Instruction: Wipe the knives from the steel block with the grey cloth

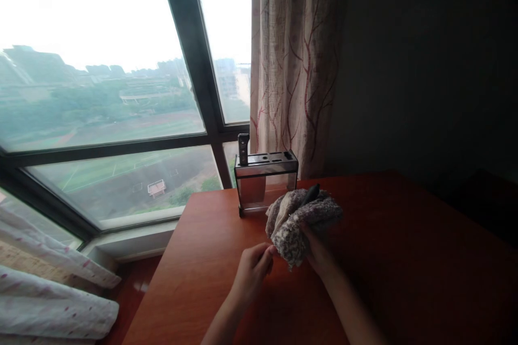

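A fluffy grey-and-white towel is bunched up above the table, in front of a knife block. My right hand grips it from the right and below; the towel covers most of those fingers. A black handle pokes out of the top folds, and whatever it belongs to is hidden in the cloth. At the towel's lower left edge, my left hand is closed, thumb and fingers pinching the fabric. The knife block has clear sides and a slotted top, with one dark knife handle upright at its left end.
Everything stands over a reddish-brown wooden table. A large window with a dark frame is on the left. Behind the block hangs a patterned curtain, and another light curtain lies at lower left. The right side is dark.
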`<state>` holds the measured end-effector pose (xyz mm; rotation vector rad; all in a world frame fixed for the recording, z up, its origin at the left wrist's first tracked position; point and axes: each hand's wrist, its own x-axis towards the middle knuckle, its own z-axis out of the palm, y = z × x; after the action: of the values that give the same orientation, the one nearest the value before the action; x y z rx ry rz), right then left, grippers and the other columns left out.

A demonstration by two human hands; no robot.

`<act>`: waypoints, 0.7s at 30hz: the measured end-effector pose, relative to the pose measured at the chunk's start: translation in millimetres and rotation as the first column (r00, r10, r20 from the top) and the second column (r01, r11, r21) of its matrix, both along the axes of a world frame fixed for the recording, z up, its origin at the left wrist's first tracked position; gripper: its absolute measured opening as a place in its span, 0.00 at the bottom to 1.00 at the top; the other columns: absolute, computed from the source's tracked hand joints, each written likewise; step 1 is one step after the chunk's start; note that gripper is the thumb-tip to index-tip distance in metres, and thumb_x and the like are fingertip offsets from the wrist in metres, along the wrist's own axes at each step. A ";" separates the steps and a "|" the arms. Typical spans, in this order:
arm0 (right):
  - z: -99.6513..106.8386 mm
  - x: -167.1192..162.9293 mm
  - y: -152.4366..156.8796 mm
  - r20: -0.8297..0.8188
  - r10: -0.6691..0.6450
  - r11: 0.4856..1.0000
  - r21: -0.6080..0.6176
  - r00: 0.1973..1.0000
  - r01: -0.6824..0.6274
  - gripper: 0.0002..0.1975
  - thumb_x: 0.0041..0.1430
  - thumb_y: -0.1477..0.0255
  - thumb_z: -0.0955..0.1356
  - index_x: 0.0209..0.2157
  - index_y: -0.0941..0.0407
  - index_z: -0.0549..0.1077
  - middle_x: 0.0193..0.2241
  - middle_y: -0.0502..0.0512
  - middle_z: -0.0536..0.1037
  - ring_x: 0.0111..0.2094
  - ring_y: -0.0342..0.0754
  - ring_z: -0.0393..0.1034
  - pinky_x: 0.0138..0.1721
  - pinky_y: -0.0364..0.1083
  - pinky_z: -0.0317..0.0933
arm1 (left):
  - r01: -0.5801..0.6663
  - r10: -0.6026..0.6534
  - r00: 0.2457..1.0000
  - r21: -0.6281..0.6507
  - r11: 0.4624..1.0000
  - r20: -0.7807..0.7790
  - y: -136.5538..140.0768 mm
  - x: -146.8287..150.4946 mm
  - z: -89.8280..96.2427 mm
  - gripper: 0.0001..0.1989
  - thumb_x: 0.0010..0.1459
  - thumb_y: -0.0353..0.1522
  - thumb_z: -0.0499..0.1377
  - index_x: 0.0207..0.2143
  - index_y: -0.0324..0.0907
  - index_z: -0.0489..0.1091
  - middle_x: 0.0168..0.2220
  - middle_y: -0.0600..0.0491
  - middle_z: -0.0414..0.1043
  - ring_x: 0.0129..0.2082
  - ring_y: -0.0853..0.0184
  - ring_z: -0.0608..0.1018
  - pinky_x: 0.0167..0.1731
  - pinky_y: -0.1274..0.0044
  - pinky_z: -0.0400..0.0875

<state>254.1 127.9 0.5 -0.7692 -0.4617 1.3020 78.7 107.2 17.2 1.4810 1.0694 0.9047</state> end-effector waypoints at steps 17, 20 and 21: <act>-2.6 13.1 -1.3 -0.172 0.218 0.957 -0.154 0.961 -0.245 0.14 0.38 0.62 0.73 0.27 0.57 0.78 0.27 0.57 0.82 0.32 0.57 0.76 0.39 0.54 0.68 | 0.047 -0.037 0.995 0.115 0.992 -0.092 0.4 -8.5 10.0 0.18 0.61 0.42 0.54 0.30 0.37 0.75 0.18 0.56 0.62 0.21 0.71 0.64 0.23 0.80 0.57; -1.4 10.4 -1.5 -0.172 0.242 0.950 -0.159 0.955 -0.269 0.17 0.39 0.59 0.73 0.28 0.57 0.78 0.29 0.58 0.82 0.34 0.58 0.76 0.40 0.55 0.68 | 0.038 -0.030 0.996 0.092 0.995 -0.078 1.3 -8.1 6.7 0.19 0.61 0.43 0.52 0.28 0.38 0.73 0.18 0.57 0.62 0.19 0.72 0.62 0.21 0.81 0.55; -1.1 8.9 -1.8 -0.157 0.227 0.957 -0.150 0.961 -0.250 0.16 0.40 0.60 0.74 0.29 0.56 0.78 0.29 0.57 0.82 0.35 0.58 0.76 0.41 0.55 0.68 | 0.024 -0.018 0.998 0.081 0.996 -0.068 1.6 -7.8 5.6 0.19 0.62 0.43 0.52 0.28 0.38 0.72 0.17 0.57 0.62 0.19 0.73 0.61 0.20 0.81 0.54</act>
<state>263.0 126.2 -0.7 -0.7740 -0.3434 1.6261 70.9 108.9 22.8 1.5969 1.0747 0.8985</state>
